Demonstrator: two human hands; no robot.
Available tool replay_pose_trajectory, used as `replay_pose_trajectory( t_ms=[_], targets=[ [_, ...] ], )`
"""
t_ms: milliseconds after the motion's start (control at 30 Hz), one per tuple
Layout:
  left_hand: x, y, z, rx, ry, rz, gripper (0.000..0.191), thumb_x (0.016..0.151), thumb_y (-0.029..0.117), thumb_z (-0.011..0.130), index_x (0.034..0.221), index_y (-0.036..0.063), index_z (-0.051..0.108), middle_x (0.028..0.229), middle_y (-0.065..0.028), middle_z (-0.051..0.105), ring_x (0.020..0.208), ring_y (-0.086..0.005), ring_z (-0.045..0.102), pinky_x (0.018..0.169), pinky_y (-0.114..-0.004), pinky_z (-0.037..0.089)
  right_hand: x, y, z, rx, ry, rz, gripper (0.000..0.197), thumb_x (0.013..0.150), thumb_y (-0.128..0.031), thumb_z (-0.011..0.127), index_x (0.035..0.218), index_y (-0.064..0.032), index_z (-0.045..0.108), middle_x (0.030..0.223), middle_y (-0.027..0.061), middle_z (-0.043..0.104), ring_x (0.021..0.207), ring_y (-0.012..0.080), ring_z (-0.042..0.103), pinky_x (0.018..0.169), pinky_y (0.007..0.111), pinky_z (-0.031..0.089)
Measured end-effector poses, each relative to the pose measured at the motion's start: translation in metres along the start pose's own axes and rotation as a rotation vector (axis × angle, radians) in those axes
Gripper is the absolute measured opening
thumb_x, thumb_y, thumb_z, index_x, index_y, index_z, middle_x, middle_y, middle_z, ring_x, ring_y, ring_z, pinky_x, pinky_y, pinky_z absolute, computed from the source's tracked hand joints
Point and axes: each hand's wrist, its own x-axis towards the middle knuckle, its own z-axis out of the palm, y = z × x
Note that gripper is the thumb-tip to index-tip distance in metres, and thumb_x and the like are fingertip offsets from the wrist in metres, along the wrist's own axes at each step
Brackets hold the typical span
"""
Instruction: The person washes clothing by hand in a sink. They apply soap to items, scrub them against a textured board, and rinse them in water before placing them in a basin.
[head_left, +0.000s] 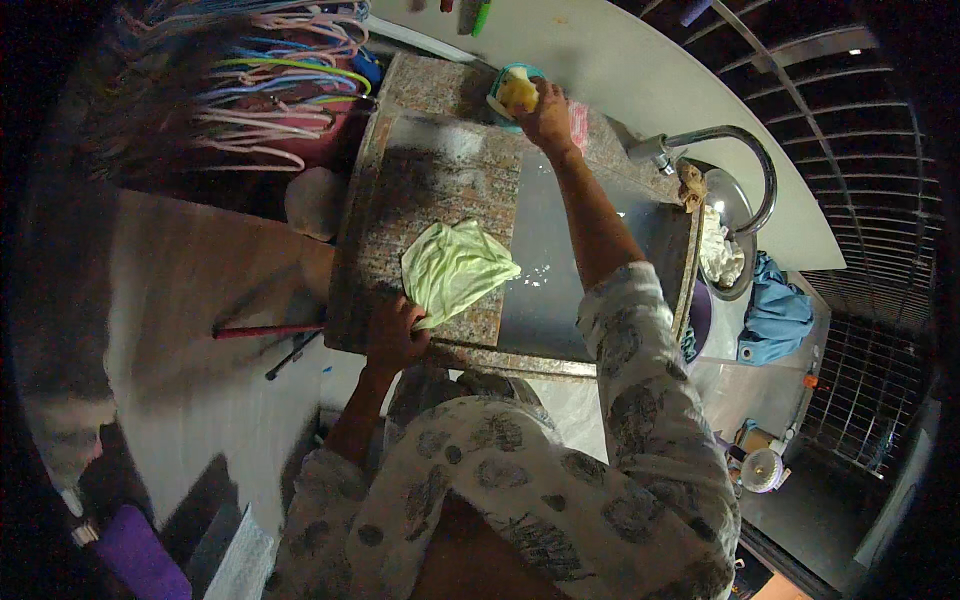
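Note:
A light green cloth (457, 274) lies crumpled on the speckled stone washboard slab (480, 195), its right corner reaching over the smooth dark basin (551, 300). My left hand (394, 334) grips the near-left corner of that cloth at the slab's front edge. Stretched out to the far side, my right hand (545, 116) has its fingers on a yellowish soap-like piece (517, 94). This piece sits in or just above a small teal dish (497, 124); exact contact with the dish is hard to tell.
Right of the dish lies a red-and-white item (578, 124). A curved faucet (720, 135) stands over a metal bowl (739, 274) with white cloth (721, 251). Blue fabric (776, 315) rests farther right. Plastic hangers (277, 112) crowd the far left. A small fan (761, 471) is at right.

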Motion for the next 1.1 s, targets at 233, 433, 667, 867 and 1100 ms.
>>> replay_pose_trajectory(
  t_ms=[233,433,667,867,1100],
  targets=[
    [0.0,0.002,-0.005,0.013,-0.1,-0.126,0.03,0.07,0.024,0.071,0.095,0.0101,0.062,0.091,-0.0124,0.055,0.087,-0.0341,0.055,0.074,-0.05,0.045,0.032,0.002,0.008,-0.381,-0.492,-0.206,0.065,0.082,-0.069,0.058,0.124,-0.0195,0.06,0.132,0.0232,0.053,0.119,0.0402,0.054,0.096,0.054,0.046],
    [0.003,-0.001,-0.006,0.028,-0.146,-0.114,0.029,0.073,0.028,0.069,0.096,0.0117,0.064,0.089,-0.0115,0.057,0.08,-0.0327,0.06,0.067,-0.046,0.048,0.033,0.005,0.011,-0.437,-0.456,-0.113,0.078,0.082,-0.073,0.055,0.133,-0.0146,0.05,0.126,0.0257,0.056,0.118,0.0428,0.056,0.092,0.061,0.045],
    [0.003,0.002,-0.003,-0.02,-0.159,-0.167,0.03,0.071,0.024,0.071,0.097,0.0103,0.064,0.095,-0.0115,0.059,0.087,-0.0341,0.06,0.073,-0.047,0.048,0.039,0.01,0.015,-0.517,-0.339,-0.207,0.075,0.08,-0.069,0.062,0.124,-0.0084,0.051,0.11,0.03,0.061,0.107,0.0437,0.062,0.082,0.065,0.049],
    [-0.003,-0.009,0.002,-0.03,-0.115,-0.152,0.029,0.07,0.021,0.071,0.096,0.0099,0.064,0.093,-0.0108,0.059,0.086,-0.0337,0.06,0.072,-0.046,0.049,0.043,-0.01,0.016,-0.479,-0.393,-0.138,0.073,0.08,-0.067,0.064,0.129,-0.0137,0.051,0.118,0.0227,0.06,0.115,0.0405,0.057,0.091,0.064,0.046],
    [-0.003,-0.01,0.006,-0.025,-0.084,-0.119,0.029,0.071,0.023,0.07,0.096,0.0095,0.063,0.094,-0.0116,0.057,0.086,-0.0335,0.059,0.074,-0.045,0.049,0.044,0.008,0.028,-0.456,-0.349,0.055,0.059,0.076,-0.041,0.076,0.128,-0.0233,0.054,0.124,0.0112,0.057,0.119,0.0339,0.052,0.093,0.058,0.043]
  ],
)
